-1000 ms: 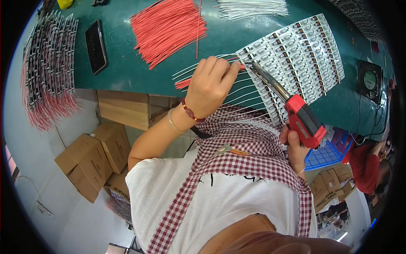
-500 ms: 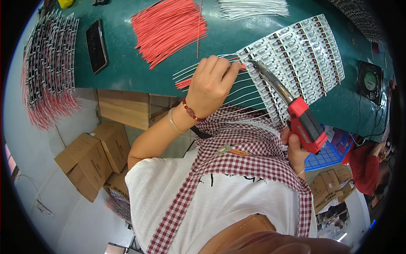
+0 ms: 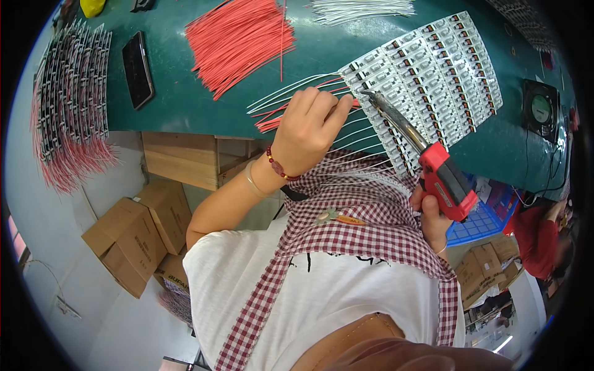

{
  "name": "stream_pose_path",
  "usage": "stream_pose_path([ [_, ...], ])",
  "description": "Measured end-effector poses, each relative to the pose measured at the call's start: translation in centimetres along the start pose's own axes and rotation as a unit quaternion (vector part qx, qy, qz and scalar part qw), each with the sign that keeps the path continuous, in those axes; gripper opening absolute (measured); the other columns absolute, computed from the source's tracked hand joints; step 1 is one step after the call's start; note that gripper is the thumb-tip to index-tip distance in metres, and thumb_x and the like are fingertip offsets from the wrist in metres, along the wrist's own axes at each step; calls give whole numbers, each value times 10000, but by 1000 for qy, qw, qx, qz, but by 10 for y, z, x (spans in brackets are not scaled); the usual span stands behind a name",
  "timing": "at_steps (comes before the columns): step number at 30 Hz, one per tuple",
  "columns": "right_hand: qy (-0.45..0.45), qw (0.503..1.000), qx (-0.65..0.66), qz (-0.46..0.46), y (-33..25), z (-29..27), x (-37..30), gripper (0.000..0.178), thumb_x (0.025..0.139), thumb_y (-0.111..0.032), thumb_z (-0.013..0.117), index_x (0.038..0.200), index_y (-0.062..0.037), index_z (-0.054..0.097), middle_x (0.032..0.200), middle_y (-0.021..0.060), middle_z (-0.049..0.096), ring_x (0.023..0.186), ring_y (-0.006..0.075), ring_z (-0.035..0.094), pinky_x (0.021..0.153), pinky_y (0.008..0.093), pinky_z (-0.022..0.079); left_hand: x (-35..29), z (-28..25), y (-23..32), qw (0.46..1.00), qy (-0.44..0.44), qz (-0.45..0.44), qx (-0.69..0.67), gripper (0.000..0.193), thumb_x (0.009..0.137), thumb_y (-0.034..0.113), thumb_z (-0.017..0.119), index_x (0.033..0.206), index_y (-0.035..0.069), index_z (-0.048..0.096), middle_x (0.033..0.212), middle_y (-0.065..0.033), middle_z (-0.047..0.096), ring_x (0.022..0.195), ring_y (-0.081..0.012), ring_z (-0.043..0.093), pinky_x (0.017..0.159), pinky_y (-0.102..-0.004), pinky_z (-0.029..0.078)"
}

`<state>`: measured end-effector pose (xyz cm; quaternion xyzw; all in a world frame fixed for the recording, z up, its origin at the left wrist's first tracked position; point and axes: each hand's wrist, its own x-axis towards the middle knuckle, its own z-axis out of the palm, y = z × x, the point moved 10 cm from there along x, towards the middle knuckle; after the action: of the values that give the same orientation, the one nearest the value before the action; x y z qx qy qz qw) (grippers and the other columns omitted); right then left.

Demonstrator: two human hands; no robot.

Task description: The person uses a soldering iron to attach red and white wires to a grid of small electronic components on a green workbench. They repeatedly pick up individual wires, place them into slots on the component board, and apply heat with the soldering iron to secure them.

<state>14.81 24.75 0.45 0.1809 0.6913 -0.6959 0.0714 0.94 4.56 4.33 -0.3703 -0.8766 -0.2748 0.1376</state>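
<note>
My left hand (image 3: 311, 127) is closed in a pinch on a bundle of thin red wires (image 3: 270, 123), their ends pointing left from under the fingers. Its fingertips are at the left edge of a white panel of small circuit boards (image 3: 427, 80). White wires (image 3: 354, 137) and a few red ones stick out from that edge. In my right hand (image 3: 432, 213) is a soldering iron (image 3: 447, 179) with a red and black handle. Its dark tip points at the panel's edge, close to my left fingertips; whether it touches cannot be made out.
On the green table (image 3: 170, 117) lie a heap of red wires (image 3: 238, 43), white wires (image 3: 362, 9) and a phone (image 3: 137, 70). Wired panels (image 3: 71, 93) hang over the left end. A black round-faced device (image 3: 540, 108) stands right, above a blue basket (image 3: 479, 224). Another person's red sleeve (image 3: 535, 244) shows at right.
The view has shifted slightly. Above my left hand, red strands now spread farther from the bundle, beside the white wires. The soldering iron stays near the same spot on the panel's edge.
</note>
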Motion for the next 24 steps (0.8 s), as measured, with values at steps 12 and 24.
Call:
stream_pose_path([
  [12,-37,994,-100,2,30,-9,-4,260,920,-133,658,1137,9,629,1000,52,664,929,157,616,812,319,489,1,2,-3,1000,8,-19,14,349,681,-36,647,1026,-11,693,825,-57,551,724,-212,523,645,-325,442],
  [24,-29,998,-46,-18,23,-13,-9,312,934,-164,646,1191,8,609,1068,67,656,987,164,607,860,326,483,1,4,-4,1000,9,-26,14,304,703,-31,661,1004,1,689,815,-57,541,727,-217,525,655,-334,440],
])
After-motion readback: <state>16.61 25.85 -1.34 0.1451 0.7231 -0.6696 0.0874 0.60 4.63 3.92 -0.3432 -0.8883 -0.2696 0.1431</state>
